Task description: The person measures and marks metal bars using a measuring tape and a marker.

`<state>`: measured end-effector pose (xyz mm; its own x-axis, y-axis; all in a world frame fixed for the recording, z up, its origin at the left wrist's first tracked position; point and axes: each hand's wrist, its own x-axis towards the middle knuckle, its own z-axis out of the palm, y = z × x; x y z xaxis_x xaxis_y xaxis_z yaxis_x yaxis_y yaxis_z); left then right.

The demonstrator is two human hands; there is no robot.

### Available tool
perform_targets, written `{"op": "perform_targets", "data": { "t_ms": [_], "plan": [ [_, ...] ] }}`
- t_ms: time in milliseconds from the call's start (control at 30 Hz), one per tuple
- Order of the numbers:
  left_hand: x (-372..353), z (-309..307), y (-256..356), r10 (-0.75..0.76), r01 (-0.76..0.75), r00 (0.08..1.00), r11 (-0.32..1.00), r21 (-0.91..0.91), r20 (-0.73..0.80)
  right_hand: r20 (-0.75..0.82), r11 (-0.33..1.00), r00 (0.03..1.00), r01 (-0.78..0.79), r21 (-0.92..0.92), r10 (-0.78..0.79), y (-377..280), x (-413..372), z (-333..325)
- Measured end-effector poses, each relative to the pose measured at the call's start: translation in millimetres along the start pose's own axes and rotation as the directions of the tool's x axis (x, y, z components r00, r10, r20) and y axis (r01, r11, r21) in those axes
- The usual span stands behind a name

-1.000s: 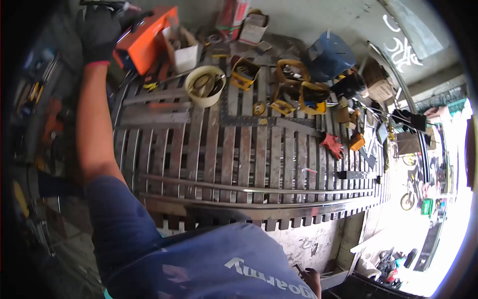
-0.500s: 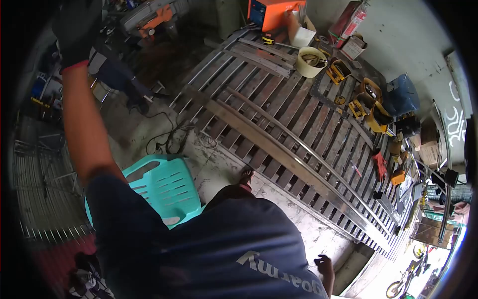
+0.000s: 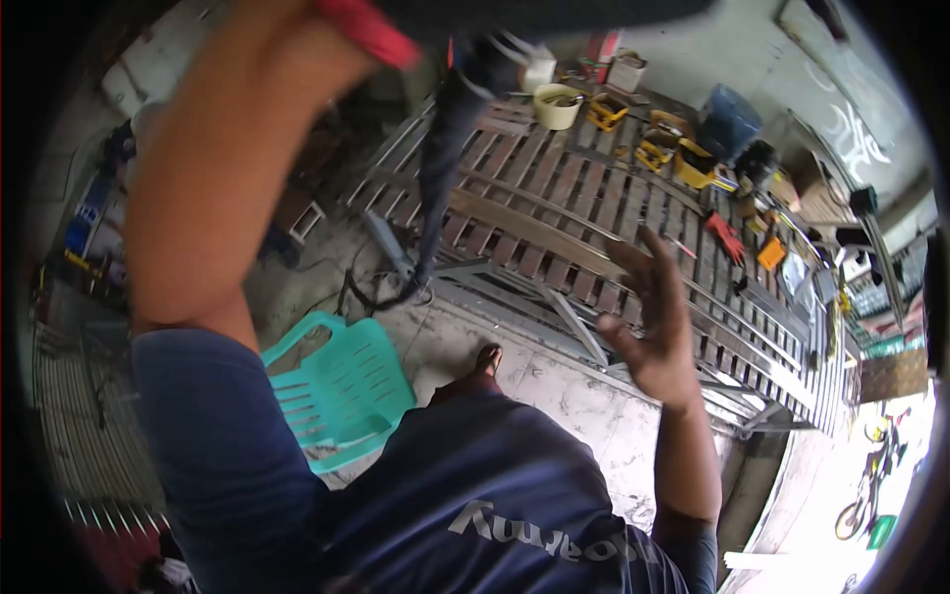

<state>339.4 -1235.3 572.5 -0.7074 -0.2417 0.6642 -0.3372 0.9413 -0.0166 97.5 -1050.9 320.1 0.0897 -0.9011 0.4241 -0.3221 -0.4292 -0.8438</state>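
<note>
My left hand (image 3: 544,14), in a dark glove with a red cuff, is raised at the top edge. Its fingers are blurred and cut off, so any grip is hidden. My bare right hand (image 3: 655,332) is open, fingers apart, holding nothing. It appears in front of the slatted table (image 3: 594,188), where a long flat metal bar (image 3: 534,230) lies across the slats. Under the raised glove, a long dark shape (image 3: 445,168) reaches down near the floor; I cannot tell whether it is a person's leg.
A green plastic chair (image 3: 351,391) stands at lower left. Angled metal framing (image 3: 569,322) shows along the table's near side. On the table are a cream bucket (image 3: 556,109), yellow containers (image 3: 696,163), a blue container (image 3: 730,121) and red gloves (image 3: 725,238). A motorbike (image 3: 873,480) is at far right.
My gloved left hand has moved right across the top of the view. My right hand has risen from the lower edge, in front of the table. The long dark shape now crosses the table's left part.
</note>
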Motion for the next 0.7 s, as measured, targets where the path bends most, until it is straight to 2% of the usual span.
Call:
{"op": "perform_targets", "data": {
  "t_ms": [67, 133, 167, 200, 267, 300, 367, 400, 433, 467, 500, 533, 567, 600, 633, 667, 700],
  "plan": [
    [31, 51, 72, 0.151, -0.149, 0.988, 0.985, 0.089, -0.015, -0.033, 0.991, 0.997, 0.072, 0.116, -0.068, -27, -10, 18],
    [50, 103, 148, 0.303, -0.291, 0.951, 0.944, 0.158, -0.058, -0.227, 0.938, 0.969, 0.168, 0.303, -0.1, -31, -34, 38],
    [56, 126, 182, 0.372, -0.352, 0.925, 0.917, 0.189, -0.082, -0.152, 0.935, 0.988, 0.05, 0.352, 0.004, -42, -43, 26],
    [61, 149, 214, 0.436, -0.408, 0.893, 0.889, 0.208, -0.111, -0.382, 0.873, 0.92, 0.11, 0.475, 0.092, -58, -54, 36],
    [69, 190, 265, 0.514, -0.492, 0.845, 0.855, 0.166, -0.144, -0.468, 0.869, 0.855, 0.044, 0.493, 0.222, -50, -92, 24],
    [73, 208, 285, 0.537, -0.53, 0.833, 0.843, 0.091, -0.132, -0.55, 0.87, 0.789, 0.041, 0.491, 0.273, -50, -106, 17],
    [78, 223, 320, 0.465, -0.435, 0.885, 0.848, -0.302, 0.03, -0.673, 0.854, 0.628, 0.023, 0.519, 0.392, -48, -140, 7],
    [78, 230, 332, 0.438, -0.328, 0.888, 0.818, -0.472, 0.142, -0.744, 0.867, 0.532, 0.036, 0.496, 0.404, -47, -157, -3],
    [69, 246, 336, 0.416, -0.336, 0.909, 0.732, -0.593, -0.001, -0.799, 0.867, 0.45, 0.096, 0.488, 0.4, -47, -174, -16],
    [55, 254, 338, 0.377, -0.397, 0.91, 0.671, -0.626, -0.172, -0.842, 0.866, 0.366, 0.156, 0.474, 0.395, -49, -191, -30],
    [39, 261, 334, 0.401, -0.359, 0.91, 0.642, -0.678, -0.101, -0.863, 0.857, 0.28, 0.19, 0.479, 0.42, -52, -210, -46],
    [15, 285, 332, 0.414, -0.371, 0.903, 0.617, -0.694, -0.115, -0.875, 0.848, 0.196, 0.226, 0.48, 0.443, -57, -229, -62],
    [-9, 301, 327, 0.506, -0.307, 0.861, 0.592, -0.746, 0.048, -0.881, 0.844, 0.115, 0.254, 0.472, 0.458, -68, -245, -80],
    [-50, 344, 327, 0.565, -0.134, 0.798, 0.507, -0.851, 0.21, -0.895, 0.858, 0.078, 0.256, 0.445, 0.44, -74, -264, -96],
    [-85, 372, 331, 0.571, -0.048, 0.782, 0.457, -0.888, 0.251, -0.911, 0.878, -0.002, 0.268, 0.397, 0.413, -83, -276, -110],
    [-115, 388, 333, 0.607, 0.118, 0.674, 0.474, -0.872, 0.421, -0.919, 0.896, -0.081, 0.271, 0.352, 0.385, -92, -286, -123],
    [-141, 409, 333, 0.62, 0.062, 0.552, 0.637, -0.768, 0.558, -0.935, 0.905, -0.099, 0.305, 0.297, 0.34, -98, -298, -136]
  ]
}}
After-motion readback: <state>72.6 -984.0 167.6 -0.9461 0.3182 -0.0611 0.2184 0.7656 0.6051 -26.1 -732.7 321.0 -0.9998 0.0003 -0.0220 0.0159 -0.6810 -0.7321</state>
